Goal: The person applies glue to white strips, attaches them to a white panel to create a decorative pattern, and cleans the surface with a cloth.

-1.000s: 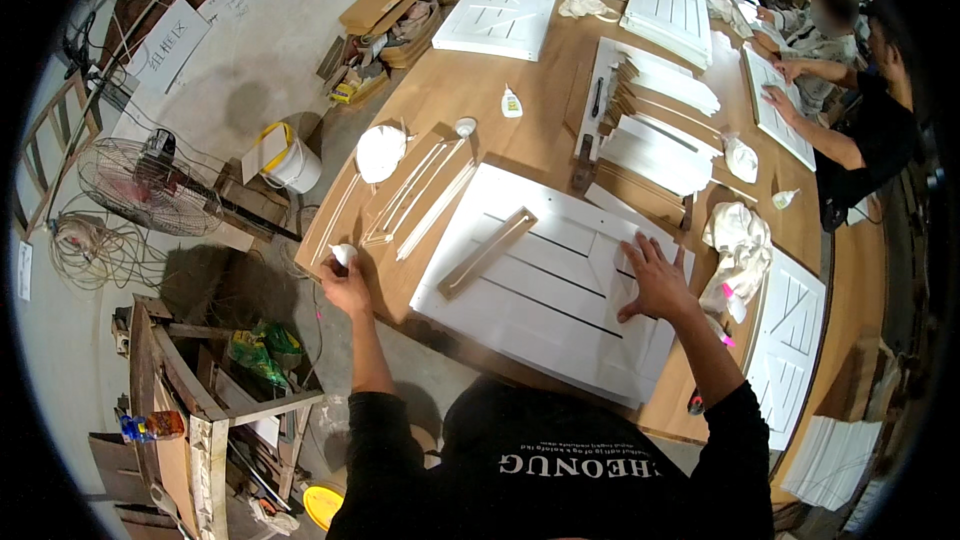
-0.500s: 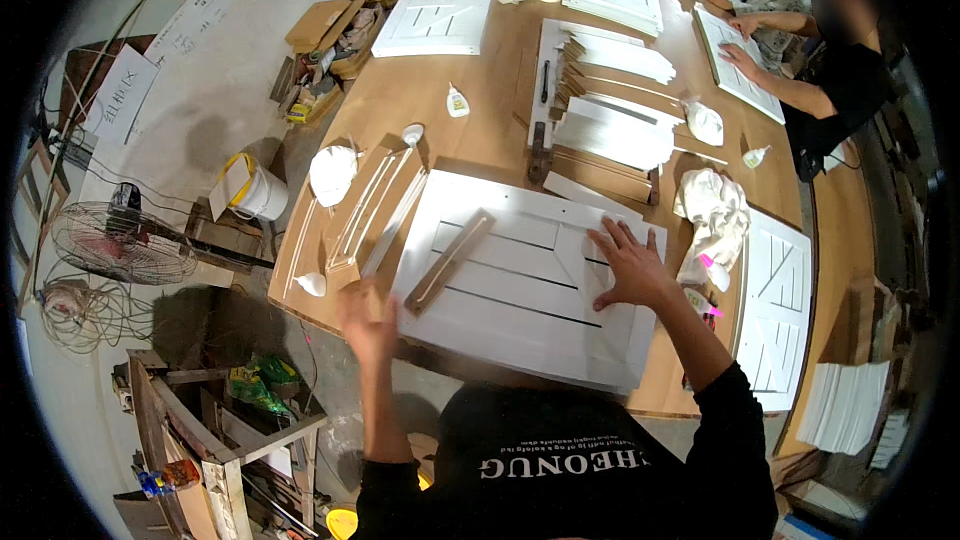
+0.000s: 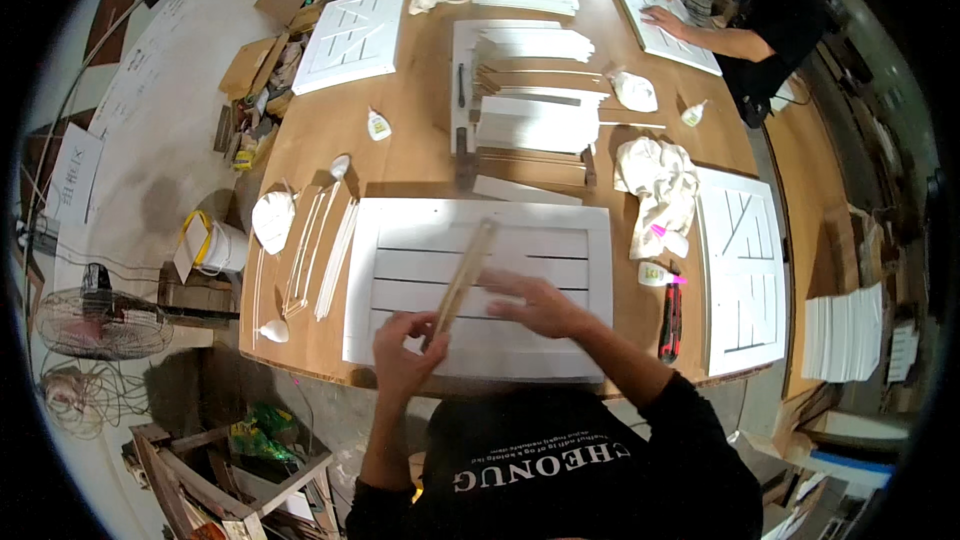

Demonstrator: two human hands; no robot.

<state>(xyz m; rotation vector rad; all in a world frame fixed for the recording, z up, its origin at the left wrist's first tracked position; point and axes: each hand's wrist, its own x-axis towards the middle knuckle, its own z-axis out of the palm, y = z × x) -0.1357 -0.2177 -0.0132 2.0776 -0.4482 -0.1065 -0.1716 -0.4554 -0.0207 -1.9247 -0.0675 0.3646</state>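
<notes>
Seen from the head camera, a white slatted panel (image 3: 480, 285) lies flat on the brown table (image 3: 420, 145). Over the panel's near edge, the left hand (image 3: 405, 355) pinches a thin wooden strip (image 3: 462, 275); the right hand (image 3: 540, 305) rests spread beside it, holding nothing.

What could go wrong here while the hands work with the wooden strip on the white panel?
The wooden strip is long and thin, and only the left hand grips its near end, so it may bend or slip. The white panel lies close to the table edge; pressure from the right hand might push it off.
</notes>
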